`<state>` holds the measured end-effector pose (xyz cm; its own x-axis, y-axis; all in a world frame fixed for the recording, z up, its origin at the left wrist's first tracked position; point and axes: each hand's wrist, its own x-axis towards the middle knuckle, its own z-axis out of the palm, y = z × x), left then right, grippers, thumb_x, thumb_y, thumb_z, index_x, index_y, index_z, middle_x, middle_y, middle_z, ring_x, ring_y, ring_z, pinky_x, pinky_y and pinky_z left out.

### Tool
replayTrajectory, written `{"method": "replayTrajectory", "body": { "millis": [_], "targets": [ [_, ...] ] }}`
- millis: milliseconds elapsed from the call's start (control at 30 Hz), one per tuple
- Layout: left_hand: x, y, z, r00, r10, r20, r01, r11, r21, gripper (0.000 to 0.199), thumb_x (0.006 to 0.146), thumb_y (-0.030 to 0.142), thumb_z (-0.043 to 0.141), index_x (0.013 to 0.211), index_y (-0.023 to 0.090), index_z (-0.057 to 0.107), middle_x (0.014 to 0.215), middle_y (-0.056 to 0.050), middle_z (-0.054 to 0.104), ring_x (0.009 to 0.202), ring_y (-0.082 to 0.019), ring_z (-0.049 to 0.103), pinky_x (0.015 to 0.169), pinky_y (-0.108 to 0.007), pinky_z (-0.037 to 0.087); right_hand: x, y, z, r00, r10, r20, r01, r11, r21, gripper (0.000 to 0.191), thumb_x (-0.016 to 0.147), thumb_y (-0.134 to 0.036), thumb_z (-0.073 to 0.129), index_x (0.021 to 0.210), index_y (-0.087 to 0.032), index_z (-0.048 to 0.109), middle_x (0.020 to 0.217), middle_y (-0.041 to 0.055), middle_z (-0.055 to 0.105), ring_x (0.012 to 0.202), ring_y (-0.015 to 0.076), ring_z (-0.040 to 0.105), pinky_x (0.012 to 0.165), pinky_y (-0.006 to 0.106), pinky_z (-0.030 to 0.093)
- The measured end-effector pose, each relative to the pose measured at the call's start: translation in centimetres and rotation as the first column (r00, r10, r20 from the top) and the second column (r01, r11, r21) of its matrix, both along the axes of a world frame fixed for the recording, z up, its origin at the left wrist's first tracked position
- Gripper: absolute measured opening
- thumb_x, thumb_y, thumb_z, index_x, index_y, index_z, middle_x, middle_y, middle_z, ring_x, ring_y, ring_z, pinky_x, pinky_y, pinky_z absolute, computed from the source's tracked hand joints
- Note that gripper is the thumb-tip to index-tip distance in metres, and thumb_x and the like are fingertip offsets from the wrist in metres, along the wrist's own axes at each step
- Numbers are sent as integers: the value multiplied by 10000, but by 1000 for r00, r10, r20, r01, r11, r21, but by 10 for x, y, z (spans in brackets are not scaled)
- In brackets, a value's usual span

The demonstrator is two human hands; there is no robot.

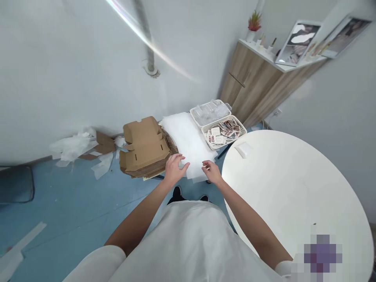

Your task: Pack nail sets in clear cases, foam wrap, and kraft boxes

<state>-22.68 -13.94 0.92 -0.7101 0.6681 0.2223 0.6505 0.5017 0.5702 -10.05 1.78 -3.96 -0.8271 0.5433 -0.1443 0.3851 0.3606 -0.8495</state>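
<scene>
Ahead, white sheet stack [188,135], near edge between hands [174,169] [212,172]; both apart, thumbs parted from bent fingers.

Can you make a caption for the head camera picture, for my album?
Left hand and right hand at white sheets lying between cardboard and basket.

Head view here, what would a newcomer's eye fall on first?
Probably the big round white table, which fills much of the right side. Next, perhaps, the brown cardboard stack left of centre, beside the white sheets in the middle; the left hand and right hand are at the sheets' near end.
</scene>
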Motion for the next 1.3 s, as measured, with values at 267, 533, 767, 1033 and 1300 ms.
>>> {"method": "replayTrajectory", "body": {
  "millis": [267,533,767,1033,1300],
  "targets": [
    [-84,-86,1,981,195,3,-174,883,-435,493,781,549,333,1015,178,557,1012,-123,550,1002,-292,468,806,-414,359,-125,-60,48,977,196,83,-213,869,447,327,774,-287,486,1087,-194,491,988,62,528,875,169,518,730,287,425],
    [-113,-133,-15,973,183,141,-73,823,-563,696,701,674,310,1124,148,481,1106,-167,476,1042,-326,407,757,-419,383,-187,-105,56,902,18,432,-335,661,671,200,735,-167,503,935,-154,500,922,113,571,861,231,530,653,311,402],
    [-110,-126,-17,990,47,135,26,871,-491,664,674,652,420,1134,178,485,1076,-139,478,1009,-309,428,775,-414,373,-192,-96,53,900,-24,434,-251,787,564,149,772,-193,390,894,-162,469,740,95,605,706,226,563,617,310,374],
    [-120,-130,-24,978,-176,110,203,919,-338,335,865,290,279,919,179,590,887,-74,553,840,-189,517,722,-302,402,-171,-88,49,995,-33,92,11,972,233,265,809,-374,317,948,-192,451,840,48,606,736,190,550,633,298,396],
    [-120,-129,-24,987,-136,91,155,952,-264,290,840,207,310,903,182,592,857,-64,577,807,-175,530,705,-289,401,-144,-136,53,898,320,304,-440,680,586,257,837,-304,352,763,-180,564,766,63,638,847,189,551,901,401,250]
  ]
}}
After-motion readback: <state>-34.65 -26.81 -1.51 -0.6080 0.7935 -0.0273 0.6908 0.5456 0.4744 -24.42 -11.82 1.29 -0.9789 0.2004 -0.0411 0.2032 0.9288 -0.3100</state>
